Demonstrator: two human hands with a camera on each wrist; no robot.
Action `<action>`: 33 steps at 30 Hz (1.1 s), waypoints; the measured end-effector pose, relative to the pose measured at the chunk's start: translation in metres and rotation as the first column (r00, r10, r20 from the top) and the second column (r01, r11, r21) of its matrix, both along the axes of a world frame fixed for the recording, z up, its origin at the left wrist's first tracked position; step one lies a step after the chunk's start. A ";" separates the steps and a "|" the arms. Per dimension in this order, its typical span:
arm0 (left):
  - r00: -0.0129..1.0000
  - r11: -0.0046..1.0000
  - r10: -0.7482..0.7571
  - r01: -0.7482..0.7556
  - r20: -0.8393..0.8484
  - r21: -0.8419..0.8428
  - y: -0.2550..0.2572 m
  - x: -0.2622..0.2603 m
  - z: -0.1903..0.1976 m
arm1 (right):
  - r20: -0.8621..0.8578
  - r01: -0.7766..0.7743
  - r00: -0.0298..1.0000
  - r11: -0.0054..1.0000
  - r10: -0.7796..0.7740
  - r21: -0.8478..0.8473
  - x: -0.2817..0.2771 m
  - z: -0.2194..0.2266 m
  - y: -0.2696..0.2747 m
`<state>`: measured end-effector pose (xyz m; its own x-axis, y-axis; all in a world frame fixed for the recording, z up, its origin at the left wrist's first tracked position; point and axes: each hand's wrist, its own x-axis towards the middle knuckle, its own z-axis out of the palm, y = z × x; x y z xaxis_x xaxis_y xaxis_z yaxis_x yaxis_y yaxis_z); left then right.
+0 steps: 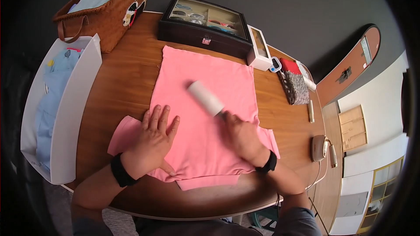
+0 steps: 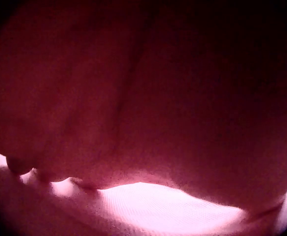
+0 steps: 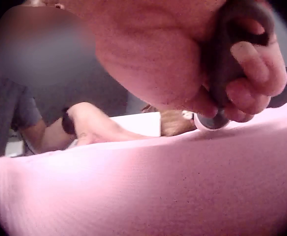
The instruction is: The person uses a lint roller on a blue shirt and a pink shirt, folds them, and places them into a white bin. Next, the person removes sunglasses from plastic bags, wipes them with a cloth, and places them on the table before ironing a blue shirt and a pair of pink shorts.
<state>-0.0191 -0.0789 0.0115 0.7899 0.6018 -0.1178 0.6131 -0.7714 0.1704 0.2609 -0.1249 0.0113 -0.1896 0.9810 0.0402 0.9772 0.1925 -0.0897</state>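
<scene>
A pink knit top (image 1: 205, 87) lies spread over the wooden table, its sleeves out to both sides and wrinkles near the front edge. My left hand (image 1: 153, 135) rests on its left part, fingers spread and straight, thumb out to the side. In the left wrist view, dark palm (image 2: 133, 98) fills most of the picture above a bright strip of pink fabric (image 2: 168, 209). My right hand (image 1: 243, 137) grips the dark handle (image 3: 227, 59) of a lint roller, fingers curled around it. The roller's white sheet roll (image 1: 205, 98) points up and left over the middle of the top.
At the left stands a white bin (image 1: 70, 105) with light-blue clothing, and behind it a brown basket (image 1: 98, 22) of folded cloth. A black glasses case (image 1: 199, 41) and a white box (image 1: 260, 57) line the back. Folded cloths (image 1: 295, 85) and a beige corded device (image 1: 320, 147) sit at right.
</scene>
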 end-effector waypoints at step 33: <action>0.979 0.999 0.001 0.008 -0.205 0.043 -0.014 0.004 0.009 | -0.079 -0.300 0.950 0.954 0.301 0.028 -0.039 -0.005 0.062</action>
<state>-0.0156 -0.0927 0.0200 0.7537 0.6073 -0.2514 0.6289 -0.7774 0.0075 0.2221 -0.0632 0.0060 -0.4708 0.8784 0.0825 0.8634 0.4780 -0.1616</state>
